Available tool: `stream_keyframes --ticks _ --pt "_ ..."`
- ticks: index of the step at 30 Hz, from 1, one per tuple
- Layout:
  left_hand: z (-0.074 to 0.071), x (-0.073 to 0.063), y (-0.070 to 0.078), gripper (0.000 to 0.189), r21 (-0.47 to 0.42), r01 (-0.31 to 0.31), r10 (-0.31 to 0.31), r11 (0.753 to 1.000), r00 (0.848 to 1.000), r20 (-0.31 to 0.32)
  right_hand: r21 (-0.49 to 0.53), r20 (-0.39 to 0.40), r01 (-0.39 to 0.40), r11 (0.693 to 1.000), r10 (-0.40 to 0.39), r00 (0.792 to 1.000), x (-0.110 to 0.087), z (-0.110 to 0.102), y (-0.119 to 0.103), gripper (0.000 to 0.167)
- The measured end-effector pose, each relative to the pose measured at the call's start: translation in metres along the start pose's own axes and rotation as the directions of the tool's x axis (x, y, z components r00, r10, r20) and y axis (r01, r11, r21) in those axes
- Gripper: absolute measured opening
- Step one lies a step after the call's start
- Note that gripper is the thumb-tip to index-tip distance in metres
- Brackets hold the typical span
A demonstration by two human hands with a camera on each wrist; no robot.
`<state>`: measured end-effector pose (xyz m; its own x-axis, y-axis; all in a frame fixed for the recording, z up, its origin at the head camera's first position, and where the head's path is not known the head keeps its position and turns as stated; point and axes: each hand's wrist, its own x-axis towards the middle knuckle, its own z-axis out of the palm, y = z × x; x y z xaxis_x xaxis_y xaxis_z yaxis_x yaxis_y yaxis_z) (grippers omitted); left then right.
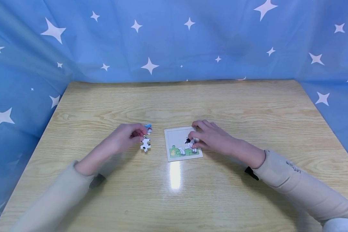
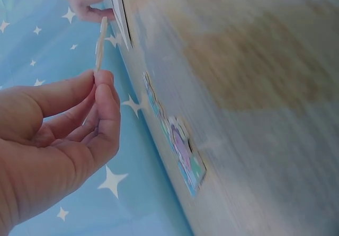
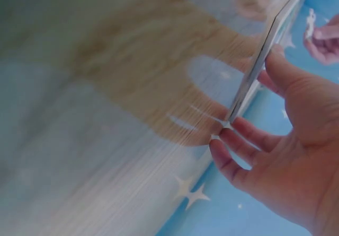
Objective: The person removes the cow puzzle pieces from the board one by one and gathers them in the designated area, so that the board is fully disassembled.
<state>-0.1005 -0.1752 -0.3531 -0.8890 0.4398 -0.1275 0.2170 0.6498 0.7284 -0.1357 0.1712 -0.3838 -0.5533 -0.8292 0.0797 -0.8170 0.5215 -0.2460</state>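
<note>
Our left hand [image 1: 122, 138] pinches a spotted piece [image 1: 146, 145]; our right hand [image 1: 213, 137], fingers loosely spread, touches the puzzle board [image 1: 177, 137], well inside the desk's [image 1: 235, 103] far edge. Too light a touch could let the board slide; a tilted piece could jam.

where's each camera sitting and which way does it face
Head: on the head, forward and down at the tray; left hand, right hand, sleeves show.
Left wrist: on that wrist, toward its hand pinching a puzzle piece.
Right wrist: on that wrist, toward its hand at the tray's edge.
Wrist views share both hands, tray and starry curtain.
</note>
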Motion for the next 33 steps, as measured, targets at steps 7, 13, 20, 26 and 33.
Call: stream_keyframes --ticks 7,13,20,26,33 --pt "-0.006 -0.002 -0.004 0.012 0.018 0.017 -0.016 1.0 1.0 -0.008 0.0 -0.007 0.003 1.0 -0.003 1.0 0.0 -0.001 0.0 0.024" --pt "-0.011 -0.004 -0.009 0.012 0.041 0.027 -0.027 0.999 1.0 -0.004 0.001 -0.007 0.002 1.0 -0.002 1.0 0.0 -0.001 -0.001 0.023" --pt "-0.016 -0.006 -0.014 0.012 0.017 0.079 -0.079 0.997 0.997 0.018 0.001 -0.009 0.006 1.0 -0.006 1.0 0.0 0.0 -0.001 0.024" --pt "-0.02 -0.004 -0.017 0.012 0.007 0.131 -0.131 0.991 0.991 0.02 0.004 -0.016 0.012 1.0 -0.012 1.0 0.0 0.001 0.0 0.024" --pt "-0.019 0.001 -0.019 0.011 0.031 0.127 -0.128 0.991 0.991 0.036 -0.004 -0.013 0.013 1.0 -0.013 1.0 0.0 0.001 0.0 0.024"
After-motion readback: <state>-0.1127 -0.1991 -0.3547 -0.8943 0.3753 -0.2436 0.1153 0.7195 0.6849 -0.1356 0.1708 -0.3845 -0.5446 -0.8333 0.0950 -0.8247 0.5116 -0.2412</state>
